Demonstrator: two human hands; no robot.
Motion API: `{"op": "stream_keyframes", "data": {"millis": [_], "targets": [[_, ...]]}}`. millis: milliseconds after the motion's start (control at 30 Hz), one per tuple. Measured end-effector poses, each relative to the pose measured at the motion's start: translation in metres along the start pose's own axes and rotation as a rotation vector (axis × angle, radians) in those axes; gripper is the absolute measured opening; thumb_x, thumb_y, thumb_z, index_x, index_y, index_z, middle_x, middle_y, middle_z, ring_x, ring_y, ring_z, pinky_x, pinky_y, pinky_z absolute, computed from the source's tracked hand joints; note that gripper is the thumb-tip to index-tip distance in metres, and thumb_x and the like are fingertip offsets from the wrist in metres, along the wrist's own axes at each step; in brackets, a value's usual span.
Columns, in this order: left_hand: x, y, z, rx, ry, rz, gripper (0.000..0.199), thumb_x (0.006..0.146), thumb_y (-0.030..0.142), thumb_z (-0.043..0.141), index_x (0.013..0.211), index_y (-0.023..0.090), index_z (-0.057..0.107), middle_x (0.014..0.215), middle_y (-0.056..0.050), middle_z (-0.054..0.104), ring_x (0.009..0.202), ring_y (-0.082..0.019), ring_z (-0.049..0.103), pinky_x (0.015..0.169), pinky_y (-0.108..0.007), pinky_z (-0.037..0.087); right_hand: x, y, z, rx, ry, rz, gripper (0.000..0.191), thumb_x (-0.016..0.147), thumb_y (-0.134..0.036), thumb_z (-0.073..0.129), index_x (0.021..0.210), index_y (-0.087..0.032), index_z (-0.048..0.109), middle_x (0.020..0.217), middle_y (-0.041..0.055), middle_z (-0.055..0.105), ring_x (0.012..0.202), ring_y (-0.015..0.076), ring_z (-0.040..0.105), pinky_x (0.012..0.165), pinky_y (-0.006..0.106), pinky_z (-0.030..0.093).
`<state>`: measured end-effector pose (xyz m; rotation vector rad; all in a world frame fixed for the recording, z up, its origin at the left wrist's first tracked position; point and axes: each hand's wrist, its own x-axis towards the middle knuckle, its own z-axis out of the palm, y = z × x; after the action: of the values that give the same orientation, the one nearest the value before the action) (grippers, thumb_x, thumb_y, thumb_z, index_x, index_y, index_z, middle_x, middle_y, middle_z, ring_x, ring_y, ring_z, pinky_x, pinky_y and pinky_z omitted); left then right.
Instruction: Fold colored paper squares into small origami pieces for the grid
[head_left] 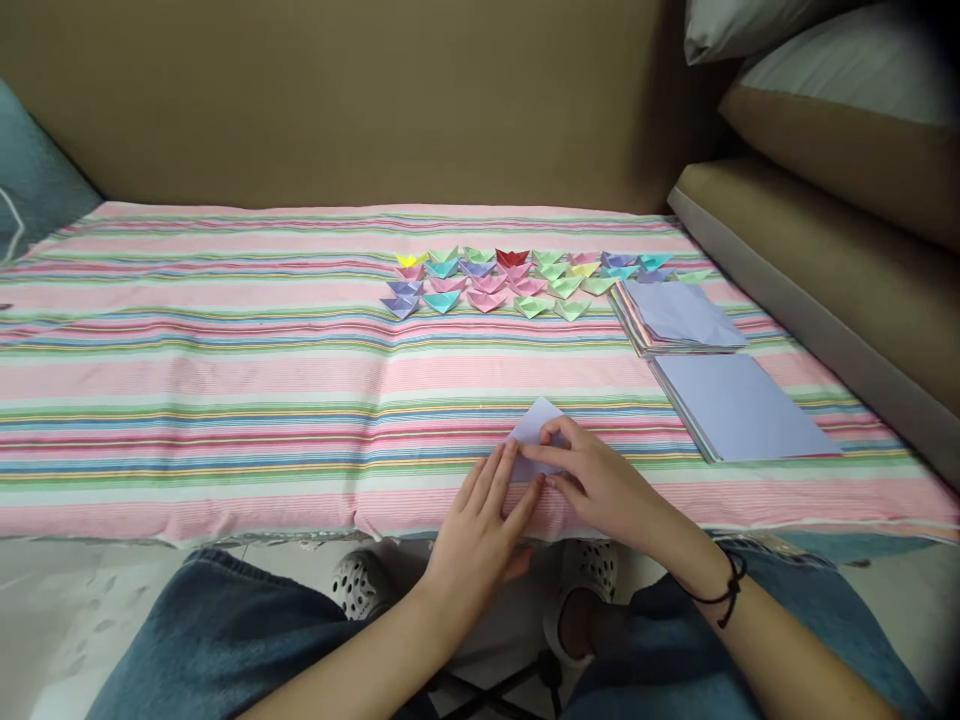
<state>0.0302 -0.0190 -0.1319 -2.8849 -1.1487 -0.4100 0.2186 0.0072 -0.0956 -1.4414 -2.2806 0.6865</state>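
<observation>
A folded sheet of lavender paper (536,422) lies near the front edge of the striped cloth, with one pointed corner facing away from me. My left hand (484,510) rests on its left and lower edge, fingers stretched out flat and pressing down. From the right, my right hand (600,478) grips the paper's right side, its index finger lying across the sheet and the thumb at the lower edge. Both hands cover much of the paper, so its full fold is hidden. Fingertips of the two hands almost meet over it.
Rows of small folded paper boats (487,283) in many colours stand at the back. To the right lie two stacks of paper, a far one (686,312) and a nearer one (750,408), lavender on top. Cushions (847,130) line the right side; a striped cloth (187,400) covers the seat.
</observation>
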Motion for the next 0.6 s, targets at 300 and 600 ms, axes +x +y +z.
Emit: {"op": "stream_keyframes", "data": {"millis": [300, 600], "targets": [[-0.002, 0.001, 0.0, 0.045, 0.015, -0.018, 0.088, 0.062, 0.038, 0.075, 0.136, 0.017, 0.032, 0.148, -0.022, 0.02, 0.135, -0.035, 0.021, 0.105, -0.047, 0.029, 0.006, -0.002, -0.001, -0.064, -0.062, 0.021, 0.056, 0.079, -0.002, 0.043, 0.126, -0.031, 0.052, 0.098, 0.0052, 0.046, 0.087, 0.0183, 0.053, 0.078, 0.032, 0.047], [-0.017, 0.005, 0.0, 0.159, 0.22, -0.149, 0.055, 0.076, 0.049, 0.059, 0.124, 0.023, 0.05, 0.14, -0.011, 0.042, 0.132, -0.031, 0.03, 0.108, -0.051, 0.018, 0.006, 0.003, 0.004, -0.054, -0.037, 0.015, 0.062, 0.076, 0.002, 0.044, 0.126, -0.033, 0.052, 0.095, 0.0038, 0.045, 0.086, 0.0168, 0.052, 0.081, 0.032, 0.046]]}}
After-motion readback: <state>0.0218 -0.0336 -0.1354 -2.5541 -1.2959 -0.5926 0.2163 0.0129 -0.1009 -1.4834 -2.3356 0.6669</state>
